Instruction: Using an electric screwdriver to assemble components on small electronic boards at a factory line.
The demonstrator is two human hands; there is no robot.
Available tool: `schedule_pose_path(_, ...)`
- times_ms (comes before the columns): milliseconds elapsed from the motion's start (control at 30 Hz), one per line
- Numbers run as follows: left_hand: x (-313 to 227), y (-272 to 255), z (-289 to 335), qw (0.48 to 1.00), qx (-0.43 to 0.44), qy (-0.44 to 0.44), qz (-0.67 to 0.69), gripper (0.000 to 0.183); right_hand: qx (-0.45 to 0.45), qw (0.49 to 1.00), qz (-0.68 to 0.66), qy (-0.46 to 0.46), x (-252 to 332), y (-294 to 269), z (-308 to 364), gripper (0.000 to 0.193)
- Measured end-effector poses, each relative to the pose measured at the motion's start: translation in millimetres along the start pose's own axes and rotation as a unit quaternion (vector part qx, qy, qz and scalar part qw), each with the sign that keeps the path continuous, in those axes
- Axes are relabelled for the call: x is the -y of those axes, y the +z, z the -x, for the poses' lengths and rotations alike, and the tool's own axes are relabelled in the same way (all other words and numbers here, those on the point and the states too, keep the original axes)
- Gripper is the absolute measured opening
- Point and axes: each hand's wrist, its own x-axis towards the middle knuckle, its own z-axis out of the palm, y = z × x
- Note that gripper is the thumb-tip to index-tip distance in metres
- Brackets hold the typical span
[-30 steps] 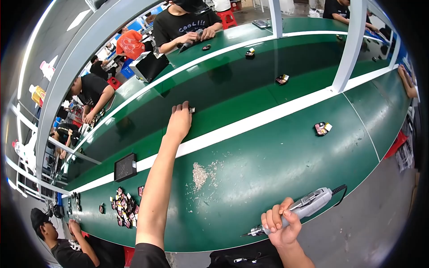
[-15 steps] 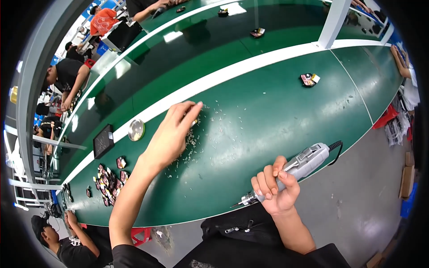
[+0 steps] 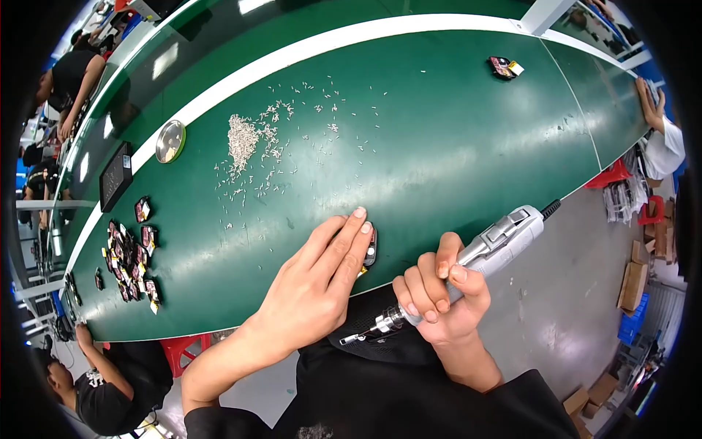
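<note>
A: Grips first. What does the right hand (image 3: 447, 298) have?

B: Fingers wrapped firmly round a grey electric screwdriver (image 3: 504, 238), right of the pale heap (image 3: 242, 142) and nearer the wearer. Bit end slants down and left. Cannot tell whether the bit carries anything.

A: And the left hand (image 3: 313, 285)?

B: Palm down, fingers extended over a small black device (image 3: 371, 251). Much of it is covered — cannot tell if the hand pinches it or only rests on it.

A: Where does that device sit?

B: Right of the heap and nearer the wearer, close to the near edge of the green table (image 3: 439, 161). A little yellow shows at its lower end.

A: The heap itself?

B: Tiny pale pieces, too small to identify, with loose ones strewn to its right and nearer the wearer.

A: Further out?

B: Left of the heap, a shallow round dish (image 3: 172, 132); past that, a black tray (image 3: 115, 178). Left of the heap and nearer the wearer — a jumbled pile (image 3: 130, 265) of dark devices with yellow and white tabs. A lone device (image 3: 503, 68) lies well right of the heap, farther from the wearer. Beyond the heap curves a white strip (image 3: 351, 35).
</note>
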Motion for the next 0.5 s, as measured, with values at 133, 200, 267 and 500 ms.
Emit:
schedule_pose_path(133, -10, 0, -6, 1.000, 0.004, -0.005, 0.006, 0.048, -0.007, 0.999, 0.014, 0.029, -9, 4, 7, 0.008)
schedule_pose_path(200, -12, 2, -7, 0.998, -0.015, -0.036, 0.042, 0.051, -0.016, 0.999, 0.021, 0.042, -14, 5, 10, 0.008)
schedule_pose_path(267, -13, 4, -9, 0.998, -0.024, -0.045, 0.039, 0.046, -0.028, 0.998, 0.023, 0.055, -18, 7, 13, 0.008)
schedule_pose_path(500, -9, 13, -7, 0.994, -0.071, 0.021, -0.075, 0.032, -0.048, 0.996, 0.036, 0.060, -30, 4, 16, 0.006)
